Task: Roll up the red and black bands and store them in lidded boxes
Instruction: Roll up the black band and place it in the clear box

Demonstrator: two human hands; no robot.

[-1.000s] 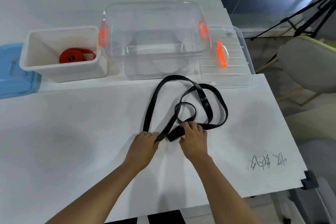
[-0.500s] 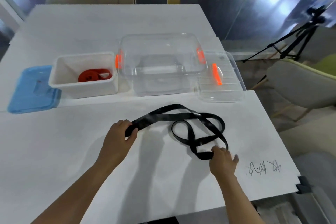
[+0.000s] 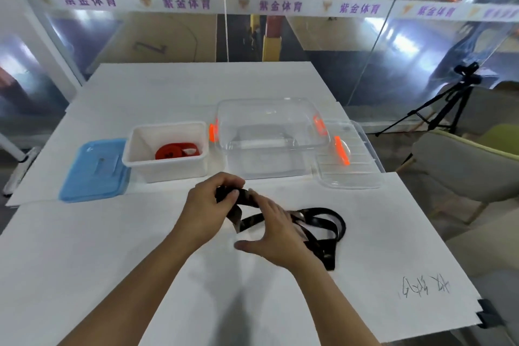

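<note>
The counter (image 3: 84, 261) under my arms is white and broad, and everything sits toward its far half. Largest on it is the clear box (image 3: 269, 135), lidless, near the far right corner; its clear lid (image 3: 351, 166) lies just beside it toward the right edge. The white box (image 3: 165, 149) stands to the left of the clear one, touching or nearly so, with the red band (image 3: 177, 150) already coiled inside. The blue lid (image 3: 94, 171) lies flat beside it, toward the left edge.

The black band (image 3: 323, 233) is in front of the boxes, mid-counter, mostly a loose tangle of loops trailing toward the right edge. My left hand (image 3: 207, 205) has its fingers curled round the start of the roll, lifted a little off the counter. My right hand (image 3: 269, 230) lies over the strap with the thumb spread out; I think it is guiding the band rather than gripping it, though what the fingers do underneath is hidden.

What worries me is the tangle. The loops cross one another, so as I wind, a crossing could pull into a knot or feed a twist into the roll, leaving it lumpy. The roll is small and held only by my left fingers; if they slacken, it should spring open. A loose roll could also uncoil in the clear box before its lid is on.
</note>
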